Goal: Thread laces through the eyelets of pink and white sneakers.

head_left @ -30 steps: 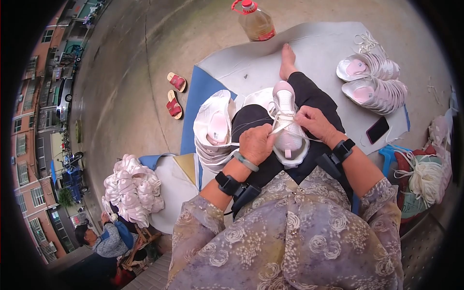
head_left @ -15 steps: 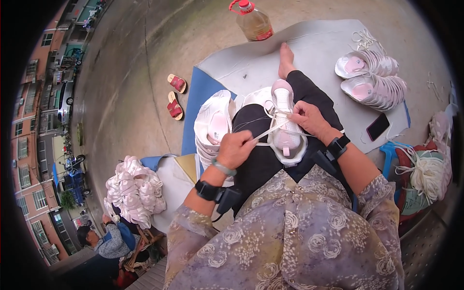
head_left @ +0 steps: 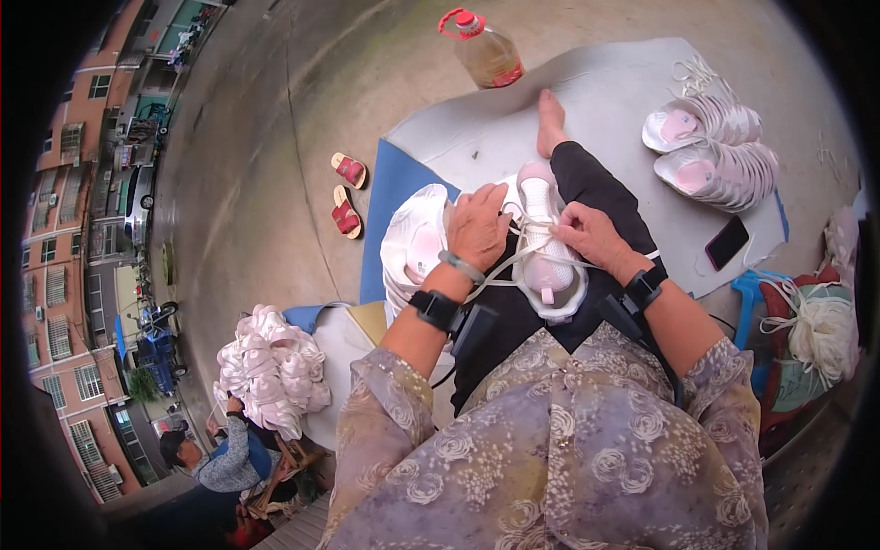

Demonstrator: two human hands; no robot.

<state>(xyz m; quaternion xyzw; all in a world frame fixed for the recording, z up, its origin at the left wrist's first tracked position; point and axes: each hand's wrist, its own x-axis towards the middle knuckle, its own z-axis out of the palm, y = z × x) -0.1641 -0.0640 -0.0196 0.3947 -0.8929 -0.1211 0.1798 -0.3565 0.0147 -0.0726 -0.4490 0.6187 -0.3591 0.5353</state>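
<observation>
A white and pale pink shoe upper (head_left: 550,273) rests over my lap, toe pointing away from me, with a white shoelace (head_left: 500,269) threaded partly through it. My right hand (head_left: 594,238) pinches the lace at the upper's right side. On the other side, my left hand (head_left: 477,225) is bent at the upper's left edge, its fingertips closed at a loop of lace near the toe. Loose lace trails down to the left beneath that hand. Just left of my left hand stands a stack of similar uppers (head_left: 412,240), partly covered by it.
Nested uppers (head_left: 724,170) and a phone (head_left: 726,243) lie on the grey mat (head_left: 632,92) at right. A bundle of laces (head_left: 820,335) hangs over a bag. Red slippers (head_left: 346,211), an oil jug (head_left: 489,55) and an upper pile (head_left: 270,367) surround me. Another person (head_left: 225,458) sits lower left.
My left hand has moved up and toward the shoe from pulling a lace taut at lower left. That lace now hangs slack. My right hand stays by the lacing.
</observation>
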